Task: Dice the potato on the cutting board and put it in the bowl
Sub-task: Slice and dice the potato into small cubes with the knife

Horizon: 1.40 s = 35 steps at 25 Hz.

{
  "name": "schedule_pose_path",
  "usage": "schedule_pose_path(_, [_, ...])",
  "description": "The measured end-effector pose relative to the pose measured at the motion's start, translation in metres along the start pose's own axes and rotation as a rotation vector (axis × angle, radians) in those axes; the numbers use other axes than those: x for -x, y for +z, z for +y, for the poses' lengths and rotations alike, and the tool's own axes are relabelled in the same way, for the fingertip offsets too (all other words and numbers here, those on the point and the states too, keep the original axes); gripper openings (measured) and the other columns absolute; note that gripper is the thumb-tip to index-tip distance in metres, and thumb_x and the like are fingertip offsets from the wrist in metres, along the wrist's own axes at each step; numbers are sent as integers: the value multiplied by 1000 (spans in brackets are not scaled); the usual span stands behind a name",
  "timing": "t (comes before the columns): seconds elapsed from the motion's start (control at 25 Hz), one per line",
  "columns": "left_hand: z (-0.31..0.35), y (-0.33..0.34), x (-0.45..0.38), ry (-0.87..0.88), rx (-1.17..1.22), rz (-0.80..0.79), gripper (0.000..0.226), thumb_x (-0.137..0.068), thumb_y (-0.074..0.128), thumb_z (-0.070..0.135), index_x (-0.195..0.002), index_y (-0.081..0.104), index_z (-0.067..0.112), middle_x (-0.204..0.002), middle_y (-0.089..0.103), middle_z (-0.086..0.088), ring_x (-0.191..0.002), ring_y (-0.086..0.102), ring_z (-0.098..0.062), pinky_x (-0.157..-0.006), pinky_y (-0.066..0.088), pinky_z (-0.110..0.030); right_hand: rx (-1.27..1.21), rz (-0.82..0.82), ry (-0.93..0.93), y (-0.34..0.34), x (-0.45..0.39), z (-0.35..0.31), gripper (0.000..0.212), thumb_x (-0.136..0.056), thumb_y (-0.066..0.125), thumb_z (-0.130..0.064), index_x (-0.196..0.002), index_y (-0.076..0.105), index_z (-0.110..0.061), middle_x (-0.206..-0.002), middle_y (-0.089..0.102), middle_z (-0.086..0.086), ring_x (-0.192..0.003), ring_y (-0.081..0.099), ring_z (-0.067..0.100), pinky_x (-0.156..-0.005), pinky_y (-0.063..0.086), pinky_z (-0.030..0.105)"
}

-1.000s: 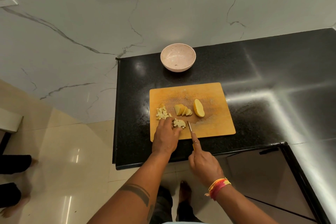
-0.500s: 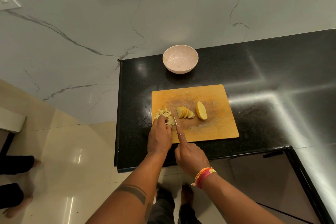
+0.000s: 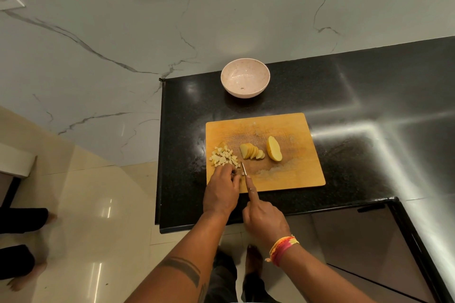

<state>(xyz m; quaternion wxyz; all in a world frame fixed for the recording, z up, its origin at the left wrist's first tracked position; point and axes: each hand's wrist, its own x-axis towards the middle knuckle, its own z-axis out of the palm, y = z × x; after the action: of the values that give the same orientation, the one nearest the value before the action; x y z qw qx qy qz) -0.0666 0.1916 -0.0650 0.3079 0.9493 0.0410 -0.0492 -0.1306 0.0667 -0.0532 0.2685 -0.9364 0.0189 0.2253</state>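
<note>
Diced potato pieces (image 3: pixel 223 156) lie at the left edge of the cutting board (image 3: pixel 290 179), with the left hand (image 3: pixel 221 192) curled, fingertips touching them. The right hand (image 3: pixel 264 219) grips a knife (image 3: pixel 243 168), blade beside the dice. Further right lie potato slices (image 3: pixel 251 151) and a potato half (image 3: pixel 274 148); the bowl (image 3: pixel 245 80) stands behind the board.

Diced bits (image 3: pixel 223 156) now one pile.

A rectangular wooden cutting board (image 3: pixel 283 128) lies on the black granite counter (image 3: pixel 344 96). The right hand (image 3: pixel 264 220) grips a small knife (image 3: pixel 243 168), the left hand (image 3: pixel 221 192) touches pale diced potato (image 3: pixel 222 156). A fanned row of yellow potato slices (image 3: pixel 251 151), a potato half (image 3: pixel 274 148) and a speckled round bowl (image 3: pixel 245 80) lie beyond.
</note>
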Motion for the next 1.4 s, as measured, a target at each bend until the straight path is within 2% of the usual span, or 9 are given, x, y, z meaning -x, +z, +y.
schedule_pose_path(0.12, [2, -1, -10, 4, -44, 27, 8, -102, 55, 31, -107, 54, 25, -107, 53, 7, -88, 55, -12, -71, 55, -33, -8, 14, -18, -4, -12, -10, 77, -102, 37, -28, -161, -11, -35, -69, 56, -3, -54, 51, 15, -46, 31, 32])
schedule_pose_path(0.28, [2, -7, -20, -9, -24, 83, 9, -101, 55, 32, -108, 54, 24, -107, 53, 6, -88, 56, -13, -70, 53, -32, -26, 35, -15, -4, -5, -2, 80, -101, 38, -28, -159, -15, -37, -68, 58, -3, -54, 53, 16, -50, 41, 36])
schedule_pose_path(0.44, [-4, -2, -16, 99, -129, 21, 18, -99, 58, 38, -113, 54, 26, -109, 50, 8, -91, 53, -10, -72, 53, -29, -12, 18, 6, 4, 1, 3, 81, -100, 37, -29, -158, -19, -37, -68, 58, -3, -53, 53, 15, -48, 36, 33])
schedule_pose_path(0.56, [-6, 0, -23, 115, -190, 37, 17, -101, 55, 33, -116, 55, 24, -113, 52, 4, -96, 53, -12, -74, 51, -27, -26, 21, -15, 6, -10, -5, 79, -101, 38, -28, -161, -13, -35, -68, 57, -2, -54, 52, 17, -49, 38, 36])
schedule_pose_path(0.68, [-1, -4, -33, 112, -197, 66, 17, -101, 55, 30, -116, 56, 23, -113, 53, 3, -96, 54, -14, -76, 53, -30, -51, 66, -28, -1, -16, -6, 78, -101, 38, -28, -161, -10, -38, -66, 57, -3, -53, 52, 17, -51, 42, 37])
schedule_pose_path(0.84, [3, -5, -40, 108, -190, 88, 15, -101, 55, 30, -114, 55, 24, -113, 52, 4, -98, 53, -14, -76, 52, -29, -100, 153, -56, -13, -11, 7, 79, -101, 41, -26, -160, -10, -43, -58, 54, -5, -48, 51, 15, -44, 37, 32])
schedule_pose_path(0.92, [10, -4, -46, 139, -168, 67, 21, -100, 57, 32, -119, 58, 24, -116, 52, 4, -103, 52, -15, -81, 50, -29, -116, 193, -58, -18, -10, 14, 80, -101, 42, -25, -158, -10, -45, -57, 54, -5, -48, 51, 15, -44, 39, 34])
schedule_pose_path(1.12, [28, -1, -65, 154, -129, -69, 48, -97, 63, 33, -143, 50, 26, -141, 51, 6, -126, 42, -19, -105, 41, -35, -102, 215, -41, -24, -14, 21, 78, -101, 42, -25, -159, -6, -45, -57, 53, -4, -48, 49, 16, -45, 30, 31])
schedule_pose_path(1.4, [26, -3, -74, 86, 3, -108, 41, -95, 65, 20, -135, 57, 25, -131, 60, 6, -122, 54, -16, -103, 45, -33, -42, 192, -53, -25, -25, 17, 75, -101, 41, -27, -162, -3, -39, -59, 54, -3, -49, 52, 19, -47, 41, 38])
